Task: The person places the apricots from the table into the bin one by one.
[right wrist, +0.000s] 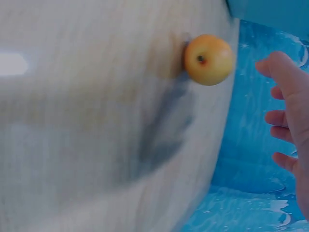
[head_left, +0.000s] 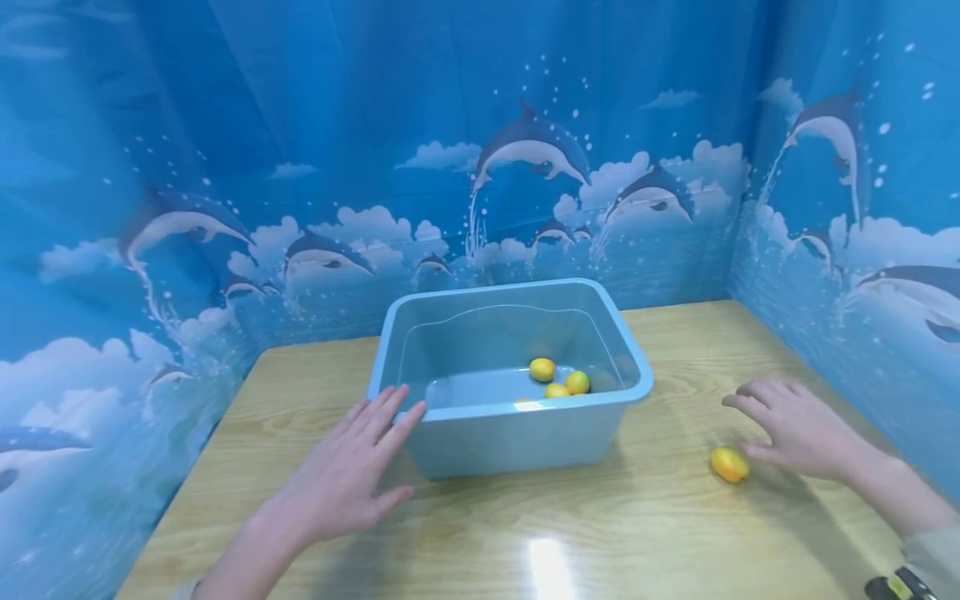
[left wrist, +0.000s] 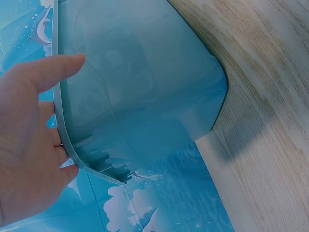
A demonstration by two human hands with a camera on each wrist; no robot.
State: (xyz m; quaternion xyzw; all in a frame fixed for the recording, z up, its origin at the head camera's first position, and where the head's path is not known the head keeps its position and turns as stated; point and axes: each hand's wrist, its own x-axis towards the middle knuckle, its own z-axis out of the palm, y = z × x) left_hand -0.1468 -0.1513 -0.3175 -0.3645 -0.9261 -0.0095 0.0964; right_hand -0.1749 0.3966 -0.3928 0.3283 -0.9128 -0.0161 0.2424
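A light blue plastic bin (head_left: 517, 442) stands on the wooden table, with several small yellow-orange fruits (head_left: 542, 369) at its bottom right. My left hand (head_left: 347, 475) is at the bin's front left corner, fingers extended, fingertips right at the rim (left wrist: 58, 108). In the left wrist view its thumb overlaps the bin's wall. One more yellow-orange fruit (head_left: 729, 464) lies on the table to the right of the bin, its stem dimple showing in the right wrist view. Over the table just beside that fruit (right wrist: 208, 59) hovers my right hand (head_left: 806, 429), fingers loosely bent, holding nothing.
A blue curtain printed with dolphins (head_left: 532, 150) and clouds hangs behind and on both sides of the table (head_left: 465, 542). The bin sits near the table's back edge. A dark band (head_left: 900, 583) shows at the right wrist, by the sleeve.
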